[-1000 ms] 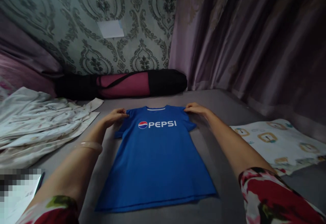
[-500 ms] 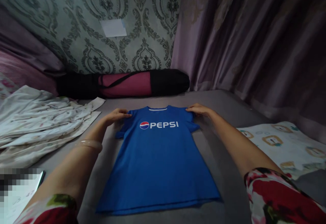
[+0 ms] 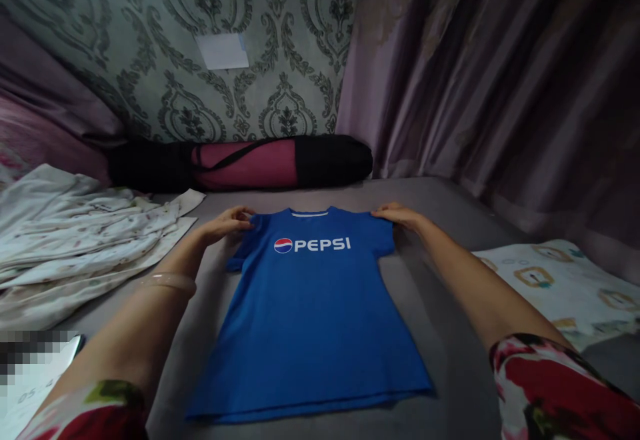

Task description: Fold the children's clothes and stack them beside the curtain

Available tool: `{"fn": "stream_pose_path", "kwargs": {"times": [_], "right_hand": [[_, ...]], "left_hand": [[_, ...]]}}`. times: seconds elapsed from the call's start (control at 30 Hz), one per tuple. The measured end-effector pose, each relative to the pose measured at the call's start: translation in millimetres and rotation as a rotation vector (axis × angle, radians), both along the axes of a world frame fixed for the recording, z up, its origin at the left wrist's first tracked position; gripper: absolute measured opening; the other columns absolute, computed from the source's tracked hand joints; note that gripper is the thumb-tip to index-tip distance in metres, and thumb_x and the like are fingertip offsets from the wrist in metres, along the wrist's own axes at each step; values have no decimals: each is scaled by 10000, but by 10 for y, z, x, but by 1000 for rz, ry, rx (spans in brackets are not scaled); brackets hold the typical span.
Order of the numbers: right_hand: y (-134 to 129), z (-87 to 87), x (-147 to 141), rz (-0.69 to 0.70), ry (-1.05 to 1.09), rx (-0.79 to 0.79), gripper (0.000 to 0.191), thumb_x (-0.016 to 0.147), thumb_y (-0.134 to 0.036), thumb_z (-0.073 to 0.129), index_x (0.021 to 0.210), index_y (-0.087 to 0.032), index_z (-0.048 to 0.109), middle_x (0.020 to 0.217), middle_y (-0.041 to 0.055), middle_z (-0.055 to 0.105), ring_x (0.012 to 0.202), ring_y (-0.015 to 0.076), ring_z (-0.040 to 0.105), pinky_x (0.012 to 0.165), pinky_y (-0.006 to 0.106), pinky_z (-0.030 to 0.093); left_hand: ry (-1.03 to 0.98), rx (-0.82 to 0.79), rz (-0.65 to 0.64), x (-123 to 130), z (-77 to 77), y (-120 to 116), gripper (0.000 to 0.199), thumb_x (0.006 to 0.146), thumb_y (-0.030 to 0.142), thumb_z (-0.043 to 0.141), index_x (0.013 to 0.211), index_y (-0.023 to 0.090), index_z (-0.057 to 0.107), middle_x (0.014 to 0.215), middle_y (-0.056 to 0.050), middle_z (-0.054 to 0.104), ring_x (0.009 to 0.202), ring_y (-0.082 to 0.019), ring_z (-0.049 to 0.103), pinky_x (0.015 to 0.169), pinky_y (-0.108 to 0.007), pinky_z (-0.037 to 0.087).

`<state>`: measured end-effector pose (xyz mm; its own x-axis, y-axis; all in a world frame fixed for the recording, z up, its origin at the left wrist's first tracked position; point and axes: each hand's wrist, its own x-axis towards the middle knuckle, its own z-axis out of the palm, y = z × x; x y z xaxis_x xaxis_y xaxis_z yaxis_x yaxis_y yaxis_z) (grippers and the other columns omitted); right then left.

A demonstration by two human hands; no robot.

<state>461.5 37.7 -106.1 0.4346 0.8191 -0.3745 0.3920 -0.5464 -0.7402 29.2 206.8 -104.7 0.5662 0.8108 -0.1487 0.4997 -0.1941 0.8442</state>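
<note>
A blue T-shirt (image 3: 310, 320) with a white PEPSI print and round logo lies spread front side up on a grey sheet, its neckline away from me and its hem close to me. At its left shoulder, as I see it, my left hand (image 3: 227, 223) pinches the sleeve edge. My right hand (image 3: 399, 215) pinches the opposite shoulder by the top of the sleeve. The right sleeve lies flat, while the left one is somewhat folded and in shadow.
Crumpled pale printed cloth (image 3: 90, 233) lies on the left. On the right is a white patterned cloth (image 3: 560, 287). A black and pink long bag (image 3: 245, 163) rests along the wall. At lower left a lit screen (image 3: 40, 387) shows in part. Purple curtains (image 3: 450, 80) hang at right.
The right sleeve has been drawn outward and now lies flatter. My right hand has shifted slightly right, and my left hand slightly left.
</note>
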Motion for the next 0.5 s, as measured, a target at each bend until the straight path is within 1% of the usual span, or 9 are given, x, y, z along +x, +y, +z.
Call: {"fn": "stream_pose_path", "kwargs": {"times": [0.03, 0.1, 0.17, 0.2, 0.3, 0.37, 0.43, 0.5], "right_hand": [[3, -6, 20, -15, -44, -60, 313, 811, -327, 688, 608, -204, 483, 490, -42, 419, 447, 85, 387, 401, 189, 281], [2, -11, 68, -30, -48, -155, 401, 832, -385, 673, 558, -208, 440, 448, -42, 390, 411, 80, 351, 389, 199, 257], [-17, -4, 111, -19, 30, -204, 410, 860, -402, 628, 547, -204, 452, 450, -34, 412, 401, 79, 351, 392, 203, 268], [-36, 3, 122, -12, 65, -210, 380, 861, -388, 620, 562, -199, 482, 469, -28, 445, 409, 81, 374, 401, 202, 288], [-112, 15, 82, -27, 90, -125, 176, 814, -271, 649, 677, -185, 580, 605, -10, 576, 512, 93, 505, 470, 190, 381], [-160, -2, -2, -87, 72, -17, 64, 793, -204, 637, 745, -184, 599, 694, -6, 621, 596, 100, 563, 525, 183, 427], [-192, -45, -102, -170, 36, 70, 43, 810, -199, 597, 769, -187, 593, 704, -3, 622, 623, 112, 578, 547, 191, 447], [-208, -99, -187, -236, 1, 119, 69, 839, -241, 565, 801, -192, 596, 690, 4, 616, 619, 130, 582, 542, 209, 450]], "left_hand": [[22, -15, 6, 7, -4, -4, 443, 515, 422, 725, 880, 189, 630, 718, 12, 591, 698, -173, 556, 598, -248, 391], [69, -32, -13, 14, -14, -19, 442, 527, 448, 751, 865, 178, 658, 703, 6, 593, 681, -173, 551, 589, -252, 386], [76, -22, -50, 12, -23, -39, 397, 560, 478, 753, 793, 171, 659, 676, 7, 578, 657, -161, 529, 576, -249, 370], [70, -15, -57, 10, -25, -50, 386, 571, 488, 752, 765, 171, 649, 667, 8, 572, 648, -155, 519, 572, -247, 365], [51, -23, -34, 7, -23, -72, 373, 569, 484, 756, 717, 180, 598, 660, 18, 562, 630, -143, 509, 566, -244, 370], [30, -23, -13, 15, -23, -70, 368, 555, 463, 761, 670, 188, 545, 625, 34, 529, 604, -131, 496, 554, -235, 366], [4, 11, 4, 35, -26, -52, 382, 544, 450, 761, 634, 195, 490, 579, 53, 476, 577, -117, 476, 543, -225, 353], [0, 63, 39, 61, -26, -27, 407, 503, 452, 776, 657, 198, 497, 581, 58, 480, 586, -120, 488, 555, -226, 365]]}}
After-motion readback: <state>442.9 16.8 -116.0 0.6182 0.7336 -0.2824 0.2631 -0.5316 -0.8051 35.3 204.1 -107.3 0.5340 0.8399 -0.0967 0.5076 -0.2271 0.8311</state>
